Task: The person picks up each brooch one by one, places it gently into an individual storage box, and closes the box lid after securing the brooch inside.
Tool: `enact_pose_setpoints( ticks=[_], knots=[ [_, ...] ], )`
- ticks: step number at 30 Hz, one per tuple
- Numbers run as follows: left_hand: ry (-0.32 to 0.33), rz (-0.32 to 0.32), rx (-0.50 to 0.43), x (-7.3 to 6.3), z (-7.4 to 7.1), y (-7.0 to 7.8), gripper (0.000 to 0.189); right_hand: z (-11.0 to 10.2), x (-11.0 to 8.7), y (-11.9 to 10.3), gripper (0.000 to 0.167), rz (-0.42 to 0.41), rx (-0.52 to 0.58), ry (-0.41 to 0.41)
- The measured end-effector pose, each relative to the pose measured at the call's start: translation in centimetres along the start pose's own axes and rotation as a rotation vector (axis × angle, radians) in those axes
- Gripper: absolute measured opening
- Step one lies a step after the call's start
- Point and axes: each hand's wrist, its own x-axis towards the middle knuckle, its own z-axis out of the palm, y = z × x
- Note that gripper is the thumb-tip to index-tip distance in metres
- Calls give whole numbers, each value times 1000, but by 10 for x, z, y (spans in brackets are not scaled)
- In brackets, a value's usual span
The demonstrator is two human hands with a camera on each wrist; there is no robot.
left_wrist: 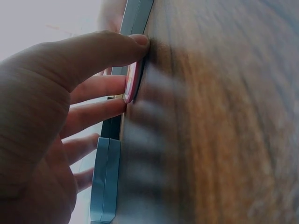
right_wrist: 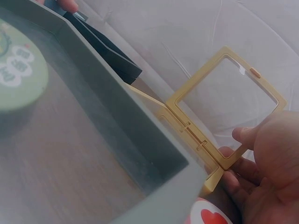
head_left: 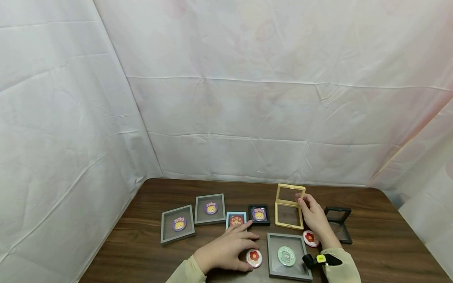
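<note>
My left hand [head_left: 230,249] pinches the edge of a round button badge [head_left: 254,258] with a red flower, which lies on the table. In the left wrist view, thumb and fingertips meet the rim of that badge [left_wrist: 132,83]. At right, a yellow display frame [head_left: 287,203] stands unfolded, its lid tilted up. My right hand [head_left: 315,216] holds the lid's right side between thumb and fingers. The right wrist view shows the hinged lid [right_wrist: 194,83] with its transparent film. Below that hand lies a second red-flower badge [head_left: 310,238].
A large grey frame [head_left: 270,255] with a green badge sits between my arms. Left lie two grey frames [head_left: 194,210] with purple badges. A blue frame [head_left: 228,220] and small black frame [head_left: 267,220] stand midway. An unfolded black frame [head_left: 348,236] is at right.
</note>
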Motion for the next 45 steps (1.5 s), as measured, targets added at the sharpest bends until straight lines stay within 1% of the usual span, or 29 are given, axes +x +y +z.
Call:
enact_pose_setpoints(
  ticks=[7, 14, 18, 24, 29, 33, 36, 41, 45],
  knots=[
    [19, 5, -7, 1, 0, 2, 42, -2, 0, 0, 45, -3, 2, 2],
    [15, -7, -16, 2, 0, 3, 41, -1, -1, -2, 45, 3, 2, -1],
    [24, -9, -22, 2, 2, 3, 42, -1, 0, -3, 44, 1, 3, 2],
    [48, -11, -42, 2, 4, 2, 44, -1, 2, -2, 44, -2, -1, -1],
    [80, 1, -28, 4, 4, 1, 49, -3, 1, -2, 43, 10, 10, -6],
    [100, 17, -21, 6, 4, -1, 45, -4, 0, -1, 43, 27, 32, -11],
    [102, 15, -21, 7, 2, -2, 41, -3, -1, -2, 44, 35, 49, -15],
    [98, -11, -25, 8, -5, -4, 39, -2, -1, -1, 45, 50, 76, -24],
    [129, -35, -32, 10, -12, -7, 38, 1, -1, 0, 44, 47, 81, -27]
  ],
)
